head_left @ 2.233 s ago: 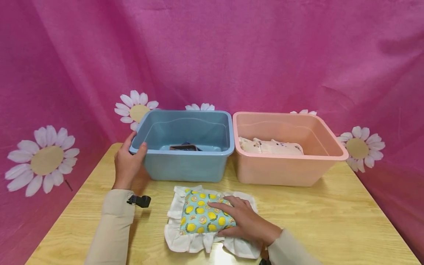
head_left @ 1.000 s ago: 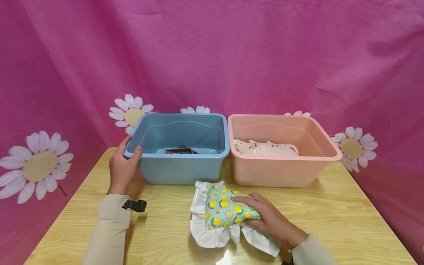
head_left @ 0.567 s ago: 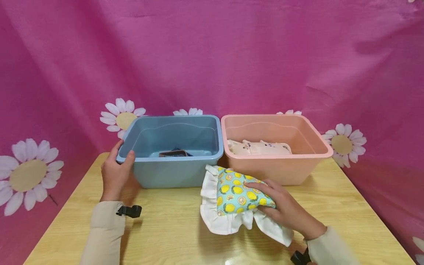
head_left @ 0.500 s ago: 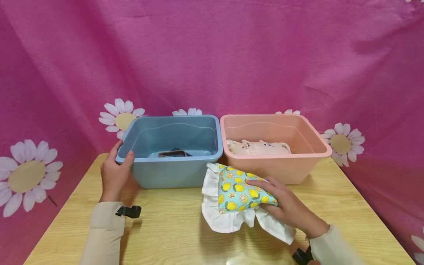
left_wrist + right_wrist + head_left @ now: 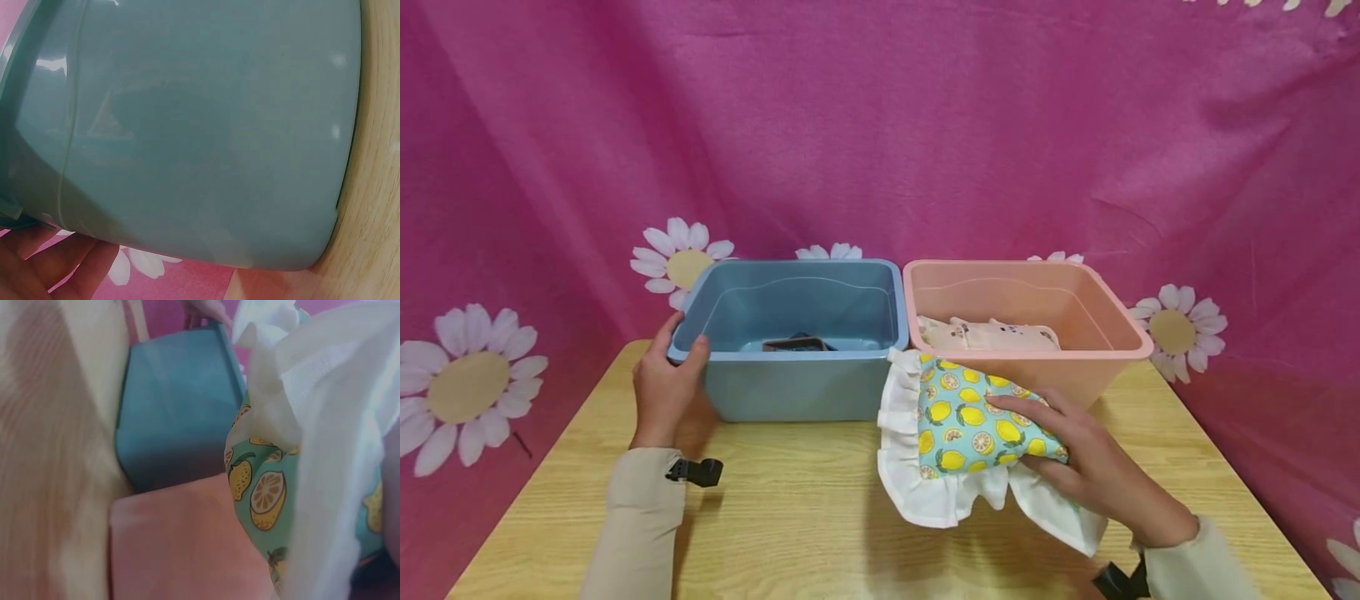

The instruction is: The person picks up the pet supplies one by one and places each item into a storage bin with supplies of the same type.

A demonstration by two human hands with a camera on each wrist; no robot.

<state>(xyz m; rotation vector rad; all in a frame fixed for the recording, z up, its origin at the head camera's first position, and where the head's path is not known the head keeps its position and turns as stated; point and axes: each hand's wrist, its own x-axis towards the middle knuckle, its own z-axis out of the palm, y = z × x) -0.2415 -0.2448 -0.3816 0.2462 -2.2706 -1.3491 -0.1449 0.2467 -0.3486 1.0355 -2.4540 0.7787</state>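
My right hand (image 5: 1093, 454) pinches a soft, light-blue lemon-print cloth (image 5: 970, 417) with a broad white ruffle, folded over and held above the table. Its far corner overlaps the front of the two tubs in the head view. In the right wrist view the cloth (image 5: 265, 487) hangs beside the pink wall. My left hand (image 5: 666, 383) grips the front left corner of the blue tub (image 5: 790, 387), thumb on the front rim and fingers round the side. The left wrist view shows that tub's wall (image 5: 206, 131), with some fingers (image 5: 69, 259) at its rim.
To the right, side by side with the blue tub, stands a pink tub (image 5: 1116, 356) holding a whitish printed cloth item (image 5: 1000, 336). A dark, brown-edged object (image 5: 797, 343) lies inside the blue tub. The wooden table (image 5: 782, 508) runs up to a magenta curtain (image 5: 880, 125) with daisies.
My right hand has picked the lemon-print cloth up off the table and carried it right and forward, towards the pink tub. My left hand has stayed on the blue tub's corner.
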